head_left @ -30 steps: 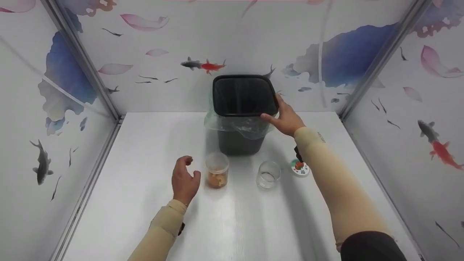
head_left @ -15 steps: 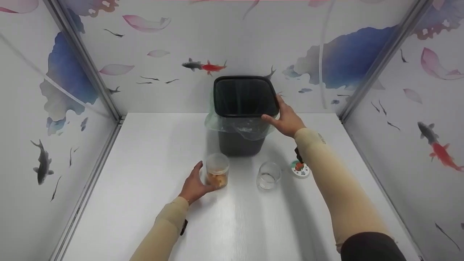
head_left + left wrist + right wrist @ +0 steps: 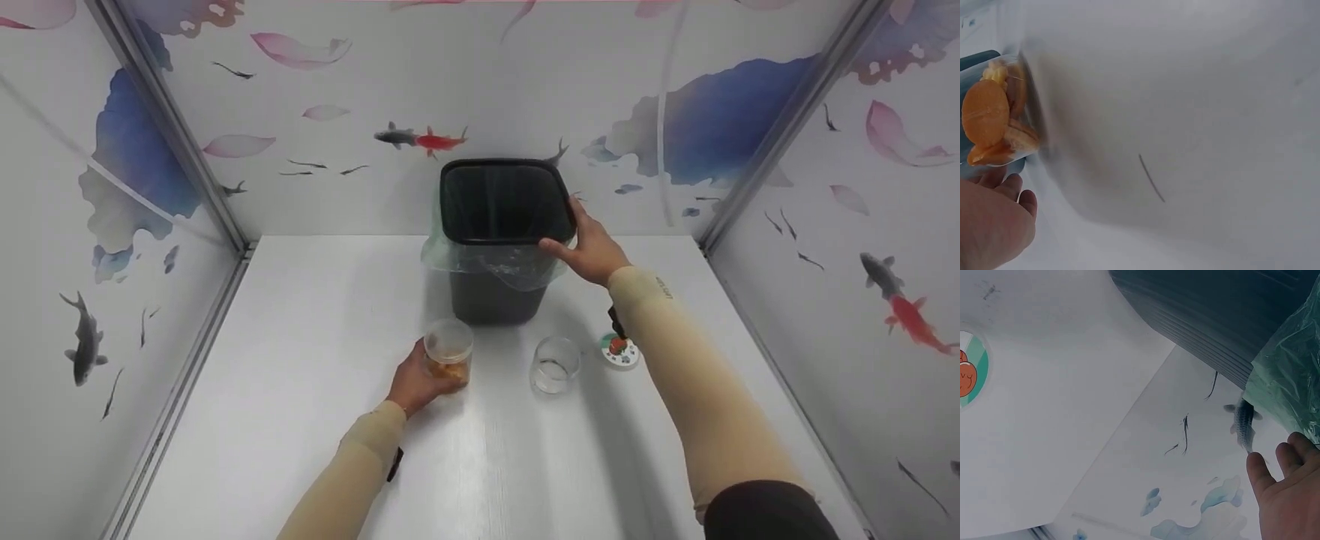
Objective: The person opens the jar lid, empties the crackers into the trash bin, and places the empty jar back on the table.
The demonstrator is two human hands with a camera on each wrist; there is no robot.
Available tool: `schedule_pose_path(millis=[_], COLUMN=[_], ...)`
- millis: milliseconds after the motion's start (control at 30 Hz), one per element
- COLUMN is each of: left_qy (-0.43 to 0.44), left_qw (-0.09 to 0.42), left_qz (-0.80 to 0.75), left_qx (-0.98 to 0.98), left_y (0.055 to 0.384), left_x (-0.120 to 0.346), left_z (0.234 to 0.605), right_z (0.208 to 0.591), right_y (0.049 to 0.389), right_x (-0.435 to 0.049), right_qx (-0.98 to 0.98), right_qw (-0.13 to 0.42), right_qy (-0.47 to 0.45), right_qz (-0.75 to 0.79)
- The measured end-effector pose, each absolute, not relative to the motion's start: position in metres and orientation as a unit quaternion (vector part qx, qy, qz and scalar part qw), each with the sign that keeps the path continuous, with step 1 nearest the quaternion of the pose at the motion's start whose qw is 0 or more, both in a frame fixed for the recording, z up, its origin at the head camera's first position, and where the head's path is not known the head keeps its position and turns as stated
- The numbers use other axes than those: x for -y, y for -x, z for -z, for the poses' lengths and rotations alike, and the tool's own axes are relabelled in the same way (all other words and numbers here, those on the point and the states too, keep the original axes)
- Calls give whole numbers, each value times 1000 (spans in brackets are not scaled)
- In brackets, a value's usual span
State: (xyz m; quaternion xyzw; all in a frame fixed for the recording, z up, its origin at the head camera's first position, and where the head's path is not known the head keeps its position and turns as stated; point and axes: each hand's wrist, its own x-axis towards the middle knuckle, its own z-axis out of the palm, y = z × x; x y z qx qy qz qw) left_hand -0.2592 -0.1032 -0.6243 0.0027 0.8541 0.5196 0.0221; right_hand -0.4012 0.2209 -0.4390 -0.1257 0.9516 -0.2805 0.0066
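In the head view my left hand (image 3: 421, 382) is wrapped round a clear plastic jar (image 3: 448, 339), thumb at its near side. Orange and pale food pieces lie in its lower part; the left wrist view shows round, flat orange pieces (image 3: 985, 112). My right hand (image 3: 594, 250) holds the near right corner of a dark trash can (image 3: 499, 296), thumb at the front rim and fingers along the side. A translucent plastic bag (image 3: 517, 268) lines the can and hangs over its rim. In the right wrist view the fingertips are close to this bag (image 3: 1292, 365).
A clear, lidless jar (image 3: 556, 365) stands on the white table (image 3: 315, 330) right of the held jar. Farther right lies a round lid with a printed picture (image 3: 619, 351), partly beside the right sleeve. Patterned walls (image 3: 315, 202) enclose the table at the back and sides.
My left hand has moved right from beside the food jar, spread its fingers and thumb about it, and now grips it. The right hand has stayed at the can's corner.
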Motion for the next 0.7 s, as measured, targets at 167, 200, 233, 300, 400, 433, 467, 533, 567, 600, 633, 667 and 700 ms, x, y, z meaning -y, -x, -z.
schedule_pose_path(millis=[167,200,233,300,400,433,467,533,567,600,633,667,700], left_qy=[-7,-6,-4,-4,-1,-1,-1,0,0,-2,-4,-6,-8], left_qw=[15,15,16,13,12,11,11,13,14,15,17,18,20], left_qz=[-517,-515,-514,-513,-507,-508,-507,-503,-502,-500,-498,-495,-490], left_qx=[-856,-857,-857,-858,-862,-862,-862,-864,-865,-866,-867,-869,-872], left_y=[261,262,262,263,264,265,265,265,265,266,266,266,266], left_x=[102,101,101,101,101,101,102,101,101,101,101,101,101], left_z=[625,625,625,626,627,628,628,627,627,626,626,626,626], right_z=[440,440,440,440,440,440,440,440,440,440,439,439,440], right_y=[402,402,402,402,402,401,401,401,401,401,401,401,401], right_x=[-222,-222,-222,-222,-221,-221,-221,-221,-221,-221,-221,-221,-221], right_qx=[-955,-955,-955,-955,-954,-954,-954,-954,-954,-954,-954,-954,-954], right_qw=[0,-2,-2,-1,1,2,2,5,6,7,7,8,8], right_qy=[129,129,129,127,124,124,123,121,121,120,119,118,117], right_qz=[268,267,267,269,272,273,273,274,274,275,275,277,277])
